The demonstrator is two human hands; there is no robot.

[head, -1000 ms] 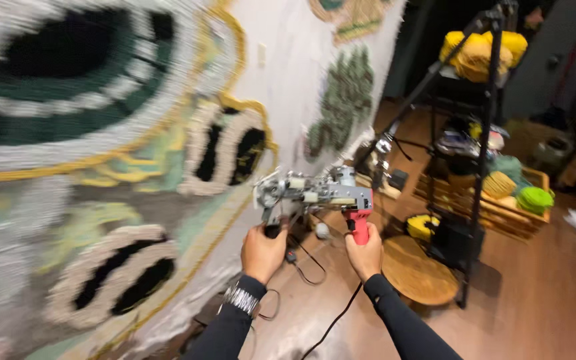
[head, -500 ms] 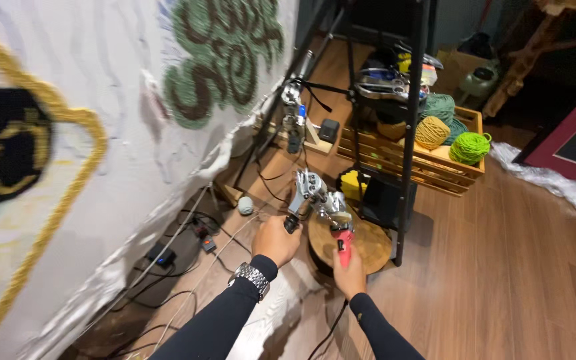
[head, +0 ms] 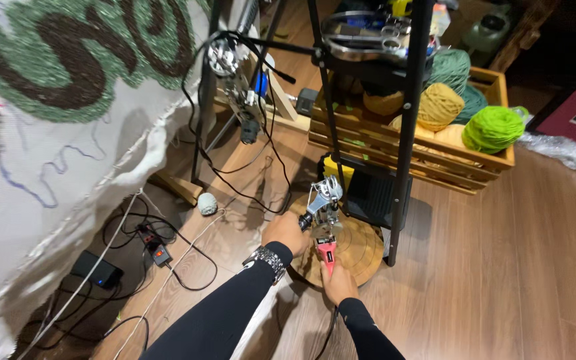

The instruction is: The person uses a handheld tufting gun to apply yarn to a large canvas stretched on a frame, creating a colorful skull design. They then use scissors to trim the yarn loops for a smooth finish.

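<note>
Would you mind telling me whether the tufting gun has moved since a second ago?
Yes. The tufting gun has come down from the hanging tufted cloth to just above the round wooden stool.

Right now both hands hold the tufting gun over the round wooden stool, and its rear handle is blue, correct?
Not quite. In the head view the rear handle is red, not blue. The rest holds: the left hand and right hand hold the tufting gun over the round wooden stool.

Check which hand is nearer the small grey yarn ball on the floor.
Left. The left hand is just right of the yarn ball; the right hand sits farther right and lower, beyond the tufting gun.
</note>
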